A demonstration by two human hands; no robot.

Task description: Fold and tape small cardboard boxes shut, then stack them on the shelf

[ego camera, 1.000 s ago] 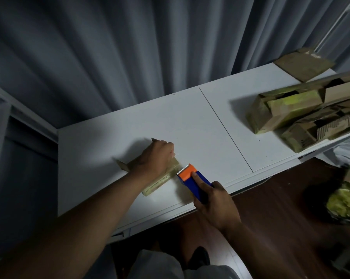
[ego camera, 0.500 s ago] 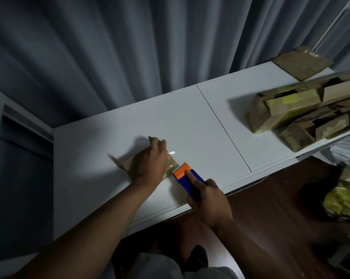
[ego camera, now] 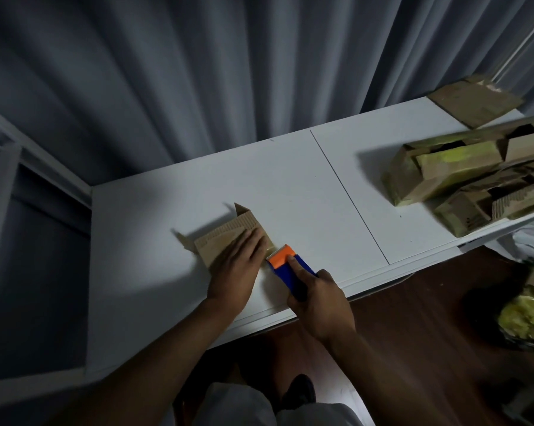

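1. The small cardboard box [ego camera: 229, 241] lies on the white table [ego camera: 290, 186], near its front edge and left of the seam that runs across the top. Its long axis goes from about 8 o'clock to 2 o'clock, and one flap stands up at the far corner.
2. My left hand [ego camera: 238, 265] rests flat on the box, with the fingers straight and together, pressing the top down. It points toward 1 o'clock.
3. My right hand [ego camera: 321, 305] grips the blue handle of the tape dispenser [ego camera: 290, 265], and the index finger lies along its orange head. The toothed edge touches the near right end of the box, at 4 o'clock from the box's middle.
4. I judge that the next move depends on this: the dispenser sits just at the end of the long axis, so the cut or pull goes away from the box toward 5 o'clock, while the left hand, which is nearer, holds it.
5. A pile of other cardboard boxes [ego camera: 462, 179] lies far away at 2 o'clock.
6. I can read no brand, label or writing anywhere.
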